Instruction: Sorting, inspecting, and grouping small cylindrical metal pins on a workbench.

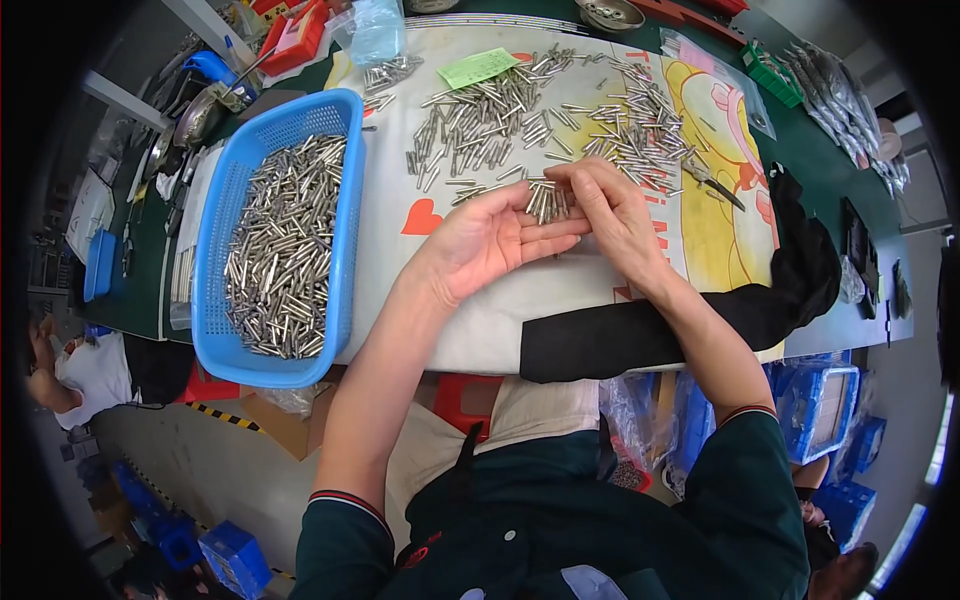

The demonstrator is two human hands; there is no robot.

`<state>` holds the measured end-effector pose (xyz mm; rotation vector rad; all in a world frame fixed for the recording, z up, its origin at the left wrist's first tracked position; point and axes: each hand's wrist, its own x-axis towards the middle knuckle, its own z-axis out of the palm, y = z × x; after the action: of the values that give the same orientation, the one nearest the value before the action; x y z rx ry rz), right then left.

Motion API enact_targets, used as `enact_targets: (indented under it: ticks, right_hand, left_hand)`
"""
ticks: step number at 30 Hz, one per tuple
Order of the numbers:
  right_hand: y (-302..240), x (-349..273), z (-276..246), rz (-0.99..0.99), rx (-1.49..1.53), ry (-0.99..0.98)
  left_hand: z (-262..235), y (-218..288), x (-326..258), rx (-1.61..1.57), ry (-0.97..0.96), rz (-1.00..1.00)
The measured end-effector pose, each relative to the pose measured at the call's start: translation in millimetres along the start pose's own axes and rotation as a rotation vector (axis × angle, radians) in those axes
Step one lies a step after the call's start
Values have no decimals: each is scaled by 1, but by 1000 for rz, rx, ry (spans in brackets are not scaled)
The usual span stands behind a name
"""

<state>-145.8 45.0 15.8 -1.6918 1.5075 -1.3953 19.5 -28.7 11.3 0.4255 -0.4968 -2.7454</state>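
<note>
My left hand [487, 240] lies palm up on the white cloth [560, 290], with a small bundle of short metal pins [546, 200] resting on its fingertips. My right hand [612, 212] curls over the same bundle from the right, its fingers pinching the pins against the left fingers. Just beyond both hands, many loose metal pins [490, 125] are scattered over the cloth. A blue plastic basket [345, 230] to the left holds a heap of the same pins.
A green paper slip [478, 67] lies among the far pins. A black cloth [790, 290] drapes the table's right front edge. Tools and small parts crowd the far left of the green table [140, 290]. Blue crates [825, 405] stand on the floor.
</note>
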Motion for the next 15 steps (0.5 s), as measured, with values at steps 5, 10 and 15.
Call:
enact_targets:
  ticks: [5,10,15]
  right_hand:
    - [3,0,3,52,71,76]
    - [5,0,1,68,78,104]
    - [6,0,2,68,63,127]
  left_hand:
    - [-2,2,0,-81,-95,5]
    - [-1,2,1,-61,-82,13]
    - [-1,2,0,-46,-76,19]
